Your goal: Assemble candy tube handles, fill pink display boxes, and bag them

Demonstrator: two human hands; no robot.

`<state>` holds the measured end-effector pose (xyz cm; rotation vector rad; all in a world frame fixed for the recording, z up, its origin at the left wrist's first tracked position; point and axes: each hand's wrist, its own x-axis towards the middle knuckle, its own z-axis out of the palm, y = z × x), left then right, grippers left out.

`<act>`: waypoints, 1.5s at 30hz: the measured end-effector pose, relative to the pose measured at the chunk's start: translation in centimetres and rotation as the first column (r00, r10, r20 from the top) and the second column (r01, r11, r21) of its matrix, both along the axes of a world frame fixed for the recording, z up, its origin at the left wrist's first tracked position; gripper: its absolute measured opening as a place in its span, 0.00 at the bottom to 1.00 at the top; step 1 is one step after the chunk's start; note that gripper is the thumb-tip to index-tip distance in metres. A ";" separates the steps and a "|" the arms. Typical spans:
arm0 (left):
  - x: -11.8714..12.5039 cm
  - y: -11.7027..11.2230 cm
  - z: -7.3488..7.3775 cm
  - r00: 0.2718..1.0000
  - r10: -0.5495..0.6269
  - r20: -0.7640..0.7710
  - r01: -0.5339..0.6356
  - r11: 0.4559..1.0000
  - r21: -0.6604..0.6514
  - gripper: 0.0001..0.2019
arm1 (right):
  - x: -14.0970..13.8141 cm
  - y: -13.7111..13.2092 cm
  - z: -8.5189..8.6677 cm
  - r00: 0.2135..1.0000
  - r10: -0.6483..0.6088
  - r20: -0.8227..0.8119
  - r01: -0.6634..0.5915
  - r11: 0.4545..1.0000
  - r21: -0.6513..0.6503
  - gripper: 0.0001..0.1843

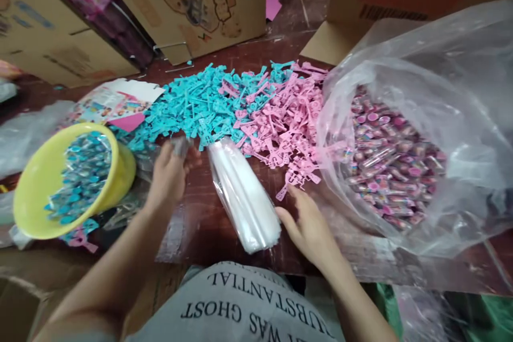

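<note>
Working over dark-red desk (pixel 198 208) by boxes (pixel 240 21): one yellow bowl (pixel 125 163), one bag bundle (pixel 242 192); having right fingers (pixel 290 224) wide, can't tell left fingers (pixel 165 157).

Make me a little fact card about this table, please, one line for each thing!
Left hand: by the blue pile; blurry, so I can't tell if it holds anything
Right hand: open, at the near edge of the pink pile
Between the hands: clear plastic bundle
Yellow bowl: blue-and-clear pieces inside
Big clear bag: pink-ended tubes inside
</note>
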<state>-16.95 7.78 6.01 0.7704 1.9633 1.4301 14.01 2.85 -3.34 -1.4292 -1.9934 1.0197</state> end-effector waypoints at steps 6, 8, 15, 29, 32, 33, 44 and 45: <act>1.2 -7.2 -6.7 0.673 0.220 0.707 0.049 0.939 -0.340 0.07 | -9.9 0.9 -2.4 0.925 0.102 0.365 -0.109 0.994 -0.001 0.61; 1.4 -7.0 -6.8 0.673 0.166 0.721 0.104 0.944 -0.314 0.07 | -11.6 -0.1 -2.4 0.908 0.140 0.394 -0.160 0.987 0.019 0.64; -0.9 -7.3 -8.4 0.717 -0.156 0.680 0.390 0.897 -0.206 0.07 | -14.8 -1.6 0.0 0.879 0.215 0.427 -0.201 0.976 -0.079 0.48; -0.7 -7.7 -8.8 0.880 -0.299 0.369 0.389 0.899 -0.199 0.11 | 5.6 0.0 4.8 0.727 -0.157 -0.668 0.075 0.986 -0.150 0.45; 0.1 -8.1 -10.1 0.884 -0.305 0.354 0.384 0.905 -0.180 0.16 | 14.4 3.2 8.4 0.855 -0.260 -0.449 0.392 0.890 0.231 0.40; 0.4 -8.2 -10.5 0.888 -0.300 0.349 0.376 0.910 -0.173 0.18 | 17.0 5.0 9.1 0.875 -0.313 -0.369 0.442 0.827 0.347 0.39; -0.2 -11.6 -14.3 0.882 -0.471 0.031 0.465 0.854 -0.234 0.34 | 24.2 20.6 1.4 0.684 -0.530 0.501 0.363 0.843 0.397 0.35; -1.1 -12.4 -14.5 0.873 -0.488 -0.022 0.470 0.851 -0.234 0.33 | 24.3 20.5 1.4 0.683 -0.537 0.495 0.360 0.838 0.410 0.34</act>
